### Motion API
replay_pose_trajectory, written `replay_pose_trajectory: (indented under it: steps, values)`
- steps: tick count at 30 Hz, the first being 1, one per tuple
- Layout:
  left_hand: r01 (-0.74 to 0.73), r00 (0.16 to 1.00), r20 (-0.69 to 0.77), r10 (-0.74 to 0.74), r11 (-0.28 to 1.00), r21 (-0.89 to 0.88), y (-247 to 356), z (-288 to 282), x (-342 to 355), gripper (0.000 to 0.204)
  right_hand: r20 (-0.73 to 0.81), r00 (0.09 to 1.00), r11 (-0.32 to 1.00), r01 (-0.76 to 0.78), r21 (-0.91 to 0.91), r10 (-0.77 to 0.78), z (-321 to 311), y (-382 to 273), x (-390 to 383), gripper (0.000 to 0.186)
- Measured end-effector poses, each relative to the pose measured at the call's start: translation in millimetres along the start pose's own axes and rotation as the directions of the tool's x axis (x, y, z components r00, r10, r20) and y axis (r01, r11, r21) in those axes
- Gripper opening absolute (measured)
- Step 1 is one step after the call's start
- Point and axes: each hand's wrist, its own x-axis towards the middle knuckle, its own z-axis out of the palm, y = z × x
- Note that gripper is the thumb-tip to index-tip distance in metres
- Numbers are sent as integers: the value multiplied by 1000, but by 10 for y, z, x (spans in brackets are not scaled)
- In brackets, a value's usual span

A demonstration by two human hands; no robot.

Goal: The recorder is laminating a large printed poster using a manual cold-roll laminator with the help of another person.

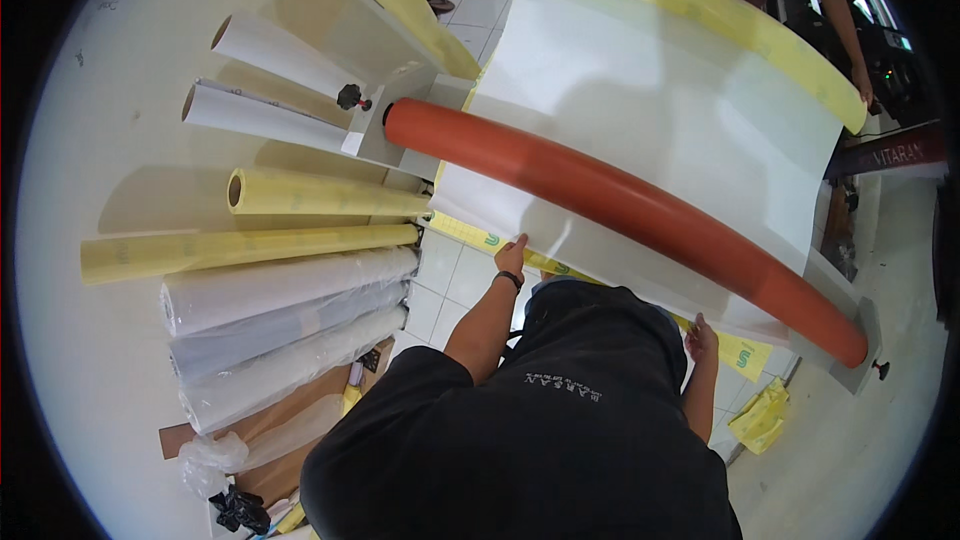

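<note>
A wide white sheet [650,90] runs under the long orange-red roller [600,205] of a laminating machine. Its near edge hangs toward me, with yellow printed backing paper [465,230] showing along it. My left hand [511,255] pinches this edge left of my body, thumb on top. At the right, my right hand [702,337] is closed on the same edge beside a yellow corner. Most of the fingers of both hands are hidden under or behind the edge. Across the machine's far side lies a yellow roll [690,15].
Another person's hand [864,90] is by the yellow roll's right end. Black knobs [350,97] sit at the roller ends. White, yellow and plastic-wrapped rolls [290,290] lean at the left wall. Crumpled yellow paper [762,415] lies on the tiled floor at right.
</note>
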Motion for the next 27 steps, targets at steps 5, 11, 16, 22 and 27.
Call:
replay_pose_trajectory:
  steps: [5, 11, 16, 22, 27]
  values:
    - [13, 999, -32, -15, 997, -75, -112, -38, 48, 32, -85, 985, 985, -156, -77, 149, -9, -27, -72, 34]
    - [7, 993, -119, -16, 997, -78, -208, -106, -29, 29, -160, 965, 973, -221, -67, 208, -103, 160, -20, 48]
    - [22, 996, -79, -36, 985, -170, -248, -203, -60, 27, -199, 961, 967, -219, -134, 190, -96, 312, 19, 65]
    - [116, 991, -26, -129, 950, -291, -250, -245, -100, 23, 10, 994, 953, 106, 283, -113, -144, 656, 154, 47]
    - [110, 980, -116, -161, 927, -358, -241, -315, -101, 32, -91, 986, 959, 157, 237, -139, -126, 671, 195, 24]
